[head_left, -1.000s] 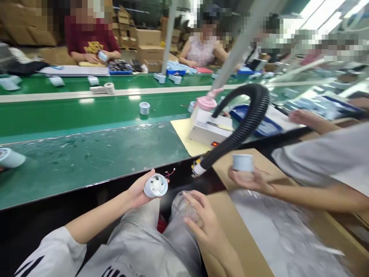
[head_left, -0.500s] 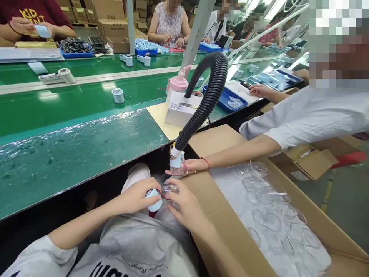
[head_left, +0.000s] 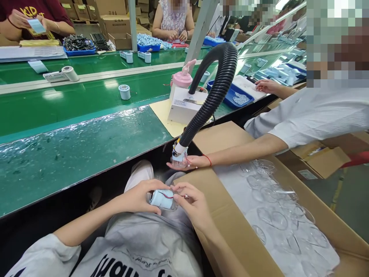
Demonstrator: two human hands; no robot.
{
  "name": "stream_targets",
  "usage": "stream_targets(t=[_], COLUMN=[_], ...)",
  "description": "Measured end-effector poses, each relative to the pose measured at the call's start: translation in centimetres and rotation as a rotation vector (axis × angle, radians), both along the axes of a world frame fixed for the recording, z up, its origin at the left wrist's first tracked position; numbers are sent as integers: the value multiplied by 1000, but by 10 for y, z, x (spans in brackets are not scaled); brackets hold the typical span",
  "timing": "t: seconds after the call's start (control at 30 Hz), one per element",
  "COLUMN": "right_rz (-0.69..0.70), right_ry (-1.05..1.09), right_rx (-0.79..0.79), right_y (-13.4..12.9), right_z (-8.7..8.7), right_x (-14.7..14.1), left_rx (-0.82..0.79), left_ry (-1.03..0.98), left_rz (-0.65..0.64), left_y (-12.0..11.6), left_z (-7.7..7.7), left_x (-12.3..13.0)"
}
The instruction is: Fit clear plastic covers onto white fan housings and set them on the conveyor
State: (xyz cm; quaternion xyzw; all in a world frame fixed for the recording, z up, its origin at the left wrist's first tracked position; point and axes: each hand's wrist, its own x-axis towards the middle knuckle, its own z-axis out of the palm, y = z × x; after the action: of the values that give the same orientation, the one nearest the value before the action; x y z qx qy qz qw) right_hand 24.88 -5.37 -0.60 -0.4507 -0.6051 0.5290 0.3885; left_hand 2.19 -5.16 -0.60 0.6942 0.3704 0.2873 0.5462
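My left hand (head_left: 144,198) is closed around a light-blue cylinder (head_left: 161,199) that lies on its side above my lap. A red-and-black wire (head_left: 166,195) runs along the cylinder to the right. A clear plastic cup (head_left: 174,205) shows at its right end, partly covered by fingers. With the fingertips pinched, my right hand (head_left: 193,202) holds the wire by its end, where a small white piece shows. Just beyond, a co-worker's hand (head_left: 193,162) supports a similar blue cylinder in a clear cup (head_left: 179,158), under the tip of a black corrugated hose (head_left: 215,90).
At right, a cardboard box (head_left: 230,215) holds many clear plastic cups (head_left: 271,219). The bench edge (head_left: 86,179) crosses in front of me. Blue units (head_left: 124,92) stand on the green conveyor (head_left: 95,100). A white machine (head_left: 184,105) and a pink bottle (head_left: 182,79) stand by the hose.
The blue cylinder and the clear cup have come together, with the cylinder's end now at the cup. My right fingers have shifted from the cup to the wire. The view has shifted slightly.
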Motion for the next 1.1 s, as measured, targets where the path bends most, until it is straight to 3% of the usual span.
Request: stream_targets(t=[0.17, 0.27, 0.33, 0.43, 0.6, 1.1], right_rz=[46, 170, 210, 224, 223, 216], right_ry=[86, -31, -121, -146, -27, 163], right_rx=[-31, 140, 257, 288, 167, -136], right_y=[4, 1, -3, -7, -7, -11], right_z=[2, 4, 4, 5, 9, 11], right_x=[7, 13, 16, 19, 18, 14], left_rx=[-240, -446, -502, -453, -254, -19], left_ry=[-90, -237, -313, -307, -160, -63], left_rz=[78, 124, 112, 56, 6, -30], left_y=[-7, -10, -10, -10, -8, -10], left_z=[7, 6, 8, 15, 26, 27], left_x=[3, 3, 3, 1, -4, -9])
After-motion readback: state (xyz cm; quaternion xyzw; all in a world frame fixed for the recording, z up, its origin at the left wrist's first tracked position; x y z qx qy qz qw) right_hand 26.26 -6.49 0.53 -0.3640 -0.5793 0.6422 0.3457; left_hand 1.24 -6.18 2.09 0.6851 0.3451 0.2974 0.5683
